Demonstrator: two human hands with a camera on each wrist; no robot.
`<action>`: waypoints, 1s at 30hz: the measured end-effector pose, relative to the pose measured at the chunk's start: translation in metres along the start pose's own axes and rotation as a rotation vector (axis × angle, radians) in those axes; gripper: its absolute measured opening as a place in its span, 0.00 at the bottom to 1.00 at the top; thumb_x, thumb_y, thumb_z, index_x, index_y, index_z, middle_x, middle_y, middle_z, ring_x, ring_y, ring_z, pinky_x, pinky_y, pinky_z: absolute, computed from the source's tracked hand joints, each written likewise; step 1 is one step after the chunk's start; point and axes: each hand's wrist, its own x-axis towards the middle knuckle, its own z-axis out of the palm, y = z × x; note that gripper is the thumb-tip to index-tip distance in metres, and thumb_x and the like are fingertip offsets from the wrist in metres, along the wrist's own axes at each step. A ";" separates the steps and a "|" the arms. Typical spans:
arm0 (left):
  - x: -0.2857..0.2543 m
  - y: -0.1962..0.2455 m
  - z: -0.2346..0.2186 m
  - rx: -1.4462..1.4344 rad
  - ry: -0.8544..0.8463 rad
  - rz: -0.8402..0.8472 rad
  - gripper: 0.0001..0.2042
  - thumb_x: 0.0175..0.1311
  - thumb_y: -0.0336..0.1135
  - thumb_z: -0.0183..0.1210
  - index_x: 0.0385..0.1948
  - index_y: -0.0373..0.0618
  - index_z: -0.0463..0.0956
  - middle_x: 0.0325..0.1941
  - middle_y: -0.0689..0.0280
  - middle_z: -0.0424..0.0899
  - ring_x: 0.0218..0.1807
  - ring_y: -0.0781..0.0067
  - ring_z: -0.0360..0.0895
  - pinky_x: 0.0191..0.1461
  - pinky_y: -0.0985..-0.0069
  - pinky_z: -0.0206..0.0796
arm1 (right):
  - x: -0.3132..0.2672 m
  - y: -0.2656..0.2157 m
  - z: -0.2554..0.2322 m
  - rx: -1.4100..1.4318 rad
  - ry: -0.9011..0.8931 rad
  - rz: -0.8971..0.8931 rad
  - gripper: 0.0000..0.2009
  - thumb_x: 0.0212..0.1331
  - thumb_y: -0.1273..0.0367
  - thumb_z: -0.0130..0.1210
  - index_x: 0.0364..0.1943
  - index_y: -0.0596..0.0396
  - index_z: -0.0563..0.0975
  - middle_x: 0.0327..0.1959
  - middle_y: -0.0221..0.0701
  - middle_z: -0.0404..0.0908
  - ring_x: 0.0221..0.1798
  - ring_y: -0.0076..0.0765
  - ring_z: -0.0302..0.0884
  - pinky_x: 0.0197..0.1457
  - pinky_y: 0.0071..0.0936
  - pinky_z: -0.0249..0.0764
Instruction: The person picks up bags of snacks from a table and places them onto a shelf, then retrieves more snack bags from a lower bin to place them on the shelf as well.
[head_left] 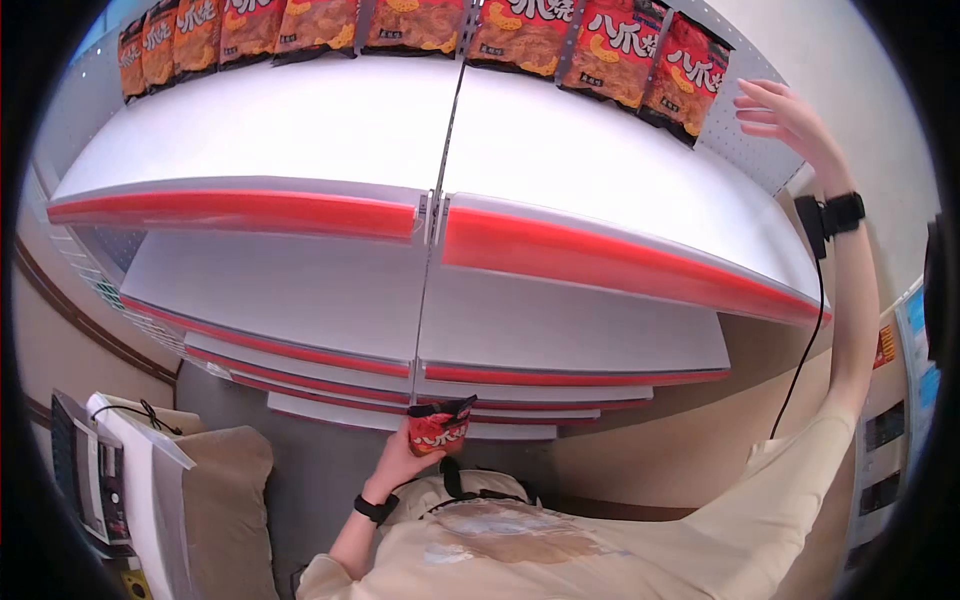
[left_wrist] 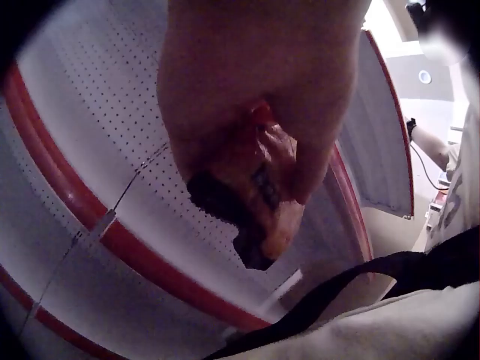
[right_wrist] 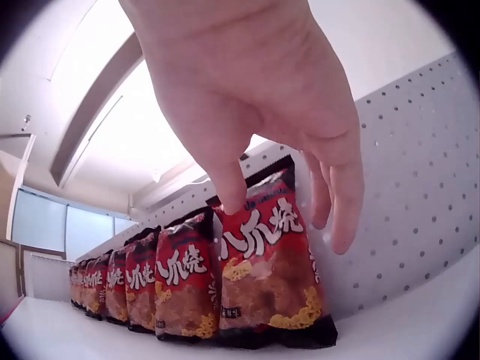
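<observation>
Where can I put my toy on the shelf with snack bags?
Along the front: the white shelf is bare between the snack bags and the red edge strips. The back is crowded, with bags side by side.

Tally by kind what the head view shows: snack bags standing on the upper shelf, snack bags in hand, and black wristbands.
Snack bags visible on the upper shelf: 9
Snack bag in the left hand: 1
Black wristbands: 2
Total: 12
</observation>
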 end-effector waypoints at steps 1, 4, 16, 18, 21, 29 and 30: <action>0.000 0.001 -0.001 0.004 -0.010 0.011 0.32 0.43 0.40 0.72 0.50 0.40 0.66 0.47 0.52 0.80 0.51 0.51 0.77 0.53 0.64 0.70 | -0.006 -0.001 -0.006 -0.013 -0.006 -0.002 0.38 0.56 0.46 0.56 0.58 0.67 0.64 0.51 0.45 0.73 0.52 0.37 0.75 0.55 0.30 0.76; 0.001 0.002 -0.003 0.016 -0.041 0.009 0.34 0.44 0.39 0.72 0.54 0.41 0.64 0.50 0.53 0.79 0.54 0.53 0.76 0.55 0.65 0.69 | -0.030 -0.012 -0.020 0.061 0.055 -0.054 0.32 0.59 0.49 0.55 0.57 0.64 0.67 0.49 0.43 0.76 0.50 0.34 0.77 0.55 0.29 0.75; -0.009 -0.004 0.002 -0.080 -0.142 0.042 0.36 0.43 0.42 0.72 0.55 0.39 0.64 0.49 0.53 0.79 0.53 0.57 0.77 0.56 0.66 0.68 | -0.223 0.015 0.056 0.521 0.002 -0.387 0.15 0.64 0.58 0.53 0.42 0.57 0.72 0.27 0.26 0.73 0.31 0.25 0.75 0.34 0.19 0.72; -0.011 0.002 0.003 -0.137 -0.144 0.062 0.36 0.43 0.41 0.72 0.55 0.40 0.64 0.50 0.54 0.79 0.53 0.58 0.77 0.57 0.67 0.67 | -0.251 0.020 0.095 0.395 -0.037 -0.303 0.08 0.59 0.68 0.57 0.38 0.55 0.74 0.30 0.30 0.78 0.31 0.26 0.78 0.34 0.21 0.75; -0.016 0.016 0.004 -0.162 -0.164 0.063 0.36 0.43 0.41 0.72 0.55 0.40 0.63 0.51 0.55 0.79 0.54 0.60 0.76 0.58 0.67 0.67 | -0.286 0.012 0.169 0.007 -0.222 -0.151 0.13 0.52 0.71 0.63 0.42 0.57 0.77 0.34 0.32 0.81 0.35 0.27 0.80 0.41 0.25 0.77; -0.030 0.044 0.005 -0.024 -0.268 0.091 0.35 0.46 0.45 0.71 0.52 0.38 0.61 0.46 0.50 0.80 0.48 0.53 0.80 0.50 0.66 0.72 | -0.369 0.044 0.354 0.276 -0.697 -0.011 0.42 0.47 0.57 0.69 0.63 0.60 0.59 0.55 0.41 0.72 0.54 0.37 0.74 0.54 0.32 0.74; -0.032 0.045 0.003 -0.023 -0.272 0.094 0.35 0.46 0.45 0.71 0.52 0.38 0.61 0.46 0.50 0.80 0.48 0.53 0.80 0.50 0.66 0.72 | -0.374 0.039 0.362 0.277 -0.682 0.036 0.47 0.45 0.54 0.70 0.66 0.61 0.55 0.60 0.44 0.67 0.55 0.40 0.73 0.55 0.33 0.74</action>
